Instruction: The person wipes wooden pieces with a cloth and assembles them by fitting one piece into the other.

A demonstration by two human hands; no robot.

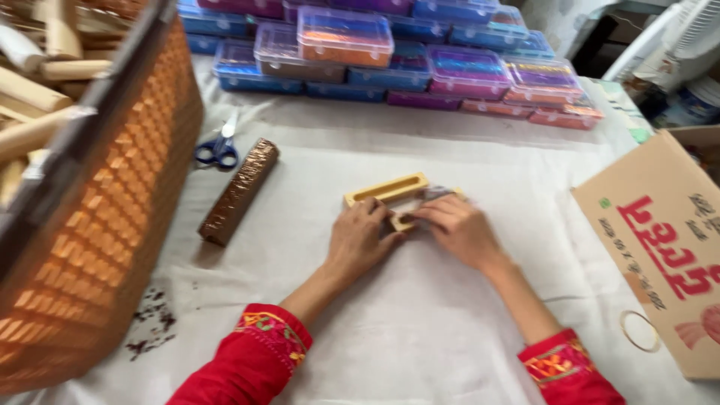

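Partly hidden wooden mould (pixel 386 189), left hand (pixel 358 238) and right hand (pixel 459 229) covering it, finger grip unclear

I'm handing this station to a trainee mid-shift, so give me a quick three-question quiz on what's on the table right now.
1. True or false: both the left hand and the right hand rest on the wooden slotted mould.
2. Which thing lies nearest the blue-handled scissors?
A. the brown foil-wrapped roll
B. the cardboard box
C. the roll of clear tape
3. Fill in: the stacked clear-lidded plastic boxes stand at the ____ edge of the white cloth, away from the person.

Key: 1 true; 2 A; 3 far
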